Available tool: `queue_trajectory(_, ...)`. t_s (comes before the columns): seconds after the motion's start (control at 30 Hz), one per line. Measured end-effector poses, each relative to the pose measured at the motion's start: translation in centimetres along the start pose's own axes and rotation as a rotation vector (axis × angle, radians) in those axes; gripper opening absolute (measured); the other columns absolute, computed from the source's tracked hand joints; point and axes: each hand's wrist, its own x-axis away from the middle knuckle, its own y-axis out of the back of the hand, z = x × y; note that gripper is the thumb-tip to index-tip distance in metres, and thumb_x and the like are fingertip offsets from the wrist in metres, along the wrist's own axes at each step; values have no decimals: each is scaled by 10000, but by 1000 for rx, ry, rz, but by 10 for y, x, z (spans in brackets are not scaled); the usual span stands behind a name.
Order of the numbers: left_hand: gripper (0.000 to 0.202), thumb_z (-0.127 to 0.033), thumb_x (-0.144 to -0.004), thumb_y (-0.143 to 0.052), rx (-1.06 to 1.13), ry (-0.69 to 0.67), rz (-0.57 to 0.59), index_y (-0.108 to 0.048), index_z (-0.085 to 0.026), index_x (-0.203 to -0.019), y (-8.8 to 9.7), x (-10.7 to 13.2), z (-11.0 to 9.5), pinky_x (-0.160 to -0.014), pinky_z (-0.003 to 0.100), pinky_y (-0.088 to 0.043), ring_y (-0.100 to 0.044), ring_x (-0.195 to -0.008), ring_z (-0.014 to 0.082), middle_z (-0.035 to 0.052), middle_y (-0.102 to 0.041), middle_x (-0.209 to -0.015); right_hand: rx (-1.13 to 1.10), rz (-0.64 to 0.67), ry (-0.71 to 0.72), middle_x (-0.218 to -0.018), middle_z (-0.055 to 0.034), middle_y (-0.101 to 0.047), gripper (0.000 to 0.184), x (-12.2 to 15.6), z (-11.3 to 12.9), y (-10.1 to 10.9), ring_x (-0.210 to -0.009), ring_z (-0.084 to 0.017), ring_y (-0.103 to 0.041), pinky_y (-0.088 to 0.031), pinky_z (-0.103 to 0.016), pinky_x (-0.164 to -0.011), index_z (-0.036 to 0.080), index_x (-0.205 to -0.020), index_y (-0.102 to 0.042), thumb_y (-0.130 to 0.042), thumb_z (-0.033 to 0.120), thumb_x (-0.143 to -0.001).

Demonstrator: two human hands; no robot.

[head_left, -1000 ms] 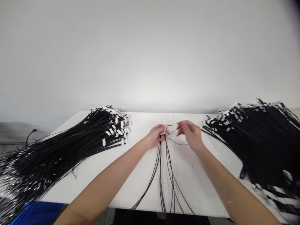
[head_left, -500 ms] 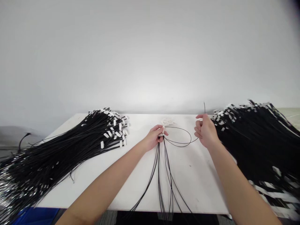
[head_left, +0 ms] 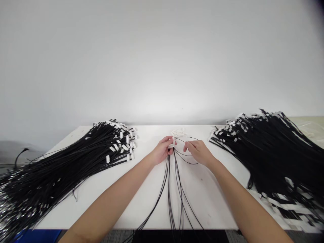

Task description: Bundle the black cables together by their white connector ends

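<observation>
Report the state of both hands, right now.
Left hand: closed, holding a white piece with thin black cables hanging below.
Right hand: curled, at a black cable loop; whether it grips it cannot be told.

Reaches from the near left with the bare left forearm (head_left: 121,190), curling the bare left hand (head_left: 162,150) into a pinch; slants in from the near right with the bare right forearm (head_left: 238,189), pointing the half-curled bare right hand (head_left: 199,152) leftward.
</observation>
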Motion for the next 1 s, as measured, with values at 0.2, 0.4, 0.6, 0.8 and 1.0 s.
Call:
queue_trajectory(0.2,252,-360,-721,-602,4,-5,1,-496,-174,-855,-2,1,-1,-386,177,-251,-395,-418,21,14,-553,-793,26,-2,8,-462,25,-379,425,-1,0,0,-456,-112,-373,-274,-225,-468,197,-601,-587,-296,373,-855)
queue_trajectory(0.4,252,-351,-723,-603,2,-15,11,-495,-178,-871,-4,2,-3,-395,179,-252,-399,-423,18,17,-558,-811,-25,15,-22,-482,29,-371,423,0,0,0,-455,-105,-346,-272,-223,-470,198,-610,-591,-303,391,-853)
queue_trajectory(0.6,260,-354,-713,-613,5,-21,6,-502,-176,-867,-4,3,-4,-399,183,-257,-400,-428,18,19,-565,-823,-133,-6,-16,-498,23,-365,438,0,-2,0,-468,-104,-344,-278,-224,-480,182,-588,-583,-299,391,-848)
queue_trajectory(0.8,262,-341,-702,-622,20,-18,-5,-514,-178,-876,-5,3,-4,-397,185,-252,-397,-417,15,26,-576,-823,-89,21,-21,-501,24,-367,437,-1,-4,-3,-447,-97,-314,-273,-223,-468,183,-589,-587,-306,396,-847)
queue_trajectory(1.0,254,-354,-726,-598,0,-30,19,-505,-180,-885,-2,1,-1,-402,186,-241,-400,-423,16,30,-574,-841,-69,62,-35,-500,21,-364,448,-1,-8,-4,-434,-96,-305,-267,-227,-455,187,-597,-599,-303,407,-852)
